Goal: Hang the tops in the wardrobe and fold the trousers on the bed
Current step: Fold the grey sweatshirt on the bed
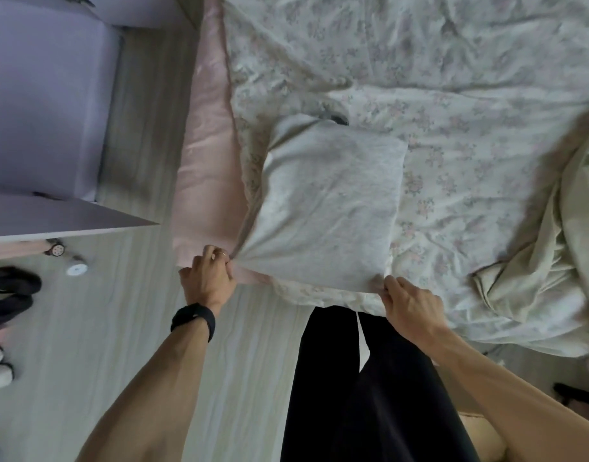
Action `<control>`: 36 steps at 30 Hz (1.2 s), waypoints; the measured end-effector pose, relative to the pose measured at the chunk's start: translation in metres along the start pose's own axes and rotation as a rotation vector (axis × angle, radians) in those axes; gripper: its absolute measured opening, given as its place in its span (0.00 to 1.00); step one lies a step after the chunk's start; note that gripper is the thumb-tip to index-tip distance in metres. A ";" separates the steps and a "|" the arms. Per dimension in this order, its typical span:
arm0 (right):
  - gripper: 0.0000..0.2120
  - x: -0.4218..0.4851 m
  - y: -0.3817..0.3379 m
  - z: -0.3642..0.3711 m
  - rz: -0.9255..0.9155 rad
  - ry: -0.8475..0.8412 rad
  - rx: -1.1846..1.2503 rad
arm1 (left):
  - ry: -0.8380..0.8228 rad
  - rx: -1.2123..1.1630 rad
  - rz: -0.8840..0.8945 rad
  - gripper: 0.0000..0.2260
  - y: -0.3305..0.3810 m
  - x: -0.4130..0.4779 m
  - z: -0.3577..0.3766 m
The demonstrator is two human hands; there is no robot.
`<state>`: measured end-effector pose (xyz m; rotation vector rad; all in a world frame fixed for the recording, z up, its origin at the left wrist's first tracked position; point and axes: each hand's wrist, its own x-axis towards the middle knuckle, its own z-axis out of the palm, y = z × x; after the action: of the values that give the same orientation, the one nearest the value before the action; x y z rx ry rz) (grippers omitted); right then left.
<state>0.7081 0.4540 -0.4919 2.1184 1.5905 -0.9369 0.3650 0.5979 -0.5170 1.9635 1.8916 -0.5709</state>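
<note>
black-clad legs (369, 395) cut off | left hand (209, 278), right hand (409, 301): fingers pinch grey trousers (329, 201) corners | dark item (339, 120) half-hidden

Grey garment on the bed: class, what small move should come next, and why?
Probably carry the near edge forward over the far half: the left hand and right hand each pinch a near corner of the grey garment, lying flat on the bed.

Two hands (208, 281) (411, 303), one garment (326, 208) (folded), four shoes (13, 283)
</note>
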 end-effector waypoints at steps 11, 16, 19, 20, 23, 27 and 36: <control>0.19 0.029 -0.020 -0.013 0.103 0.233 0.399 | 0.129 -0.576 -0.099 0.22 0.095 0.017 -0.019; 0.34 0.085 -0.034 -0.038 0.010 0.393 0.394 | 0.174 -0.554 -0.169 0.20 0.119 0.081 -0.025; 0.31 0.104 -0.037 -0.040 -0.008 0.269 0.218 | 0.167 -0.481 -0.180 0.15 0.111 0.091 -0.025; 0.31 0.105 -0.037 -0.038 0.022 0.246 0.214 | 0.181 -0.431 -0.154 0.14 0.110 0.090 -0.024; 0.34 0.102 -0.037 -0.038 0.037 0.304 0.290 | 0.450 -0.269 0.166 0.21 0.121 0.084 -0.025; 0.31 0.115 -0.051 -0.051 -0.042 0.436 0.311 | 0.422 -0.207 0.583 0.29 0.174 0.067 -0.034; 0.29 0.193 -0.040 -0.045 -0.060 0.408 0.174 | 0.300 0.007 0.466 0.27 0.174 0.145 0.016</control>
<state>0.7154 0.6338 -0.5838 2.5204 1.8259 -0.7136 0.5416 0.7064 -0.6098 2.4949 1.4913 -0.1551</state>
